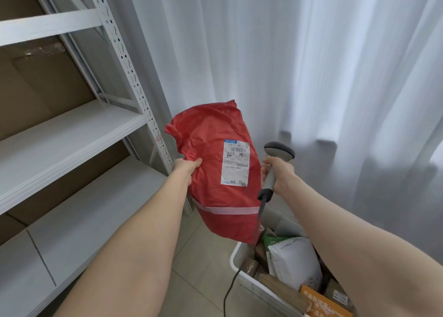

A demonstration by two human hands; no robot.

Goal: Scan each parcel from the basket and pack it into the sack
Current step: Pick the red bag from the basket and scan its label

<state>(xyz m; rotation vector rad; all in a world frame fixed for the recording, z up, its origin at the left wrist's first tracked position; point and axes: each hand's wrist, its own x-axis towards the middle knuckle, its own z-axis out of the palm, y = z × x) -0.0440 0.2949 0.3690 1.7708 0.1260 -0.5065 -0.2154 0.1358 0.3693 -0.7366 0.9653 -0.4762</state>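
Crinkled red plastic parcel (217,170), grey scanner (275,163)

A crinkled red plastic mailer parcel (215,173) is held upright in the air, its white shipping label (235,163) facing the camera. Below it, a white plastic basket (242,272) on the floor holds more parcels, among them a white pouch (293,260).

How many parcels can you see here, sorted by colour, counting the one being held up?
Red: 1, the red parcel held by the left hand
White: 1, the white pouch in the basket
Green and white: 1, the green-topped packet
Orange: 1, the orange box
Brown: at least 3, partly hidden
Total: at least 7
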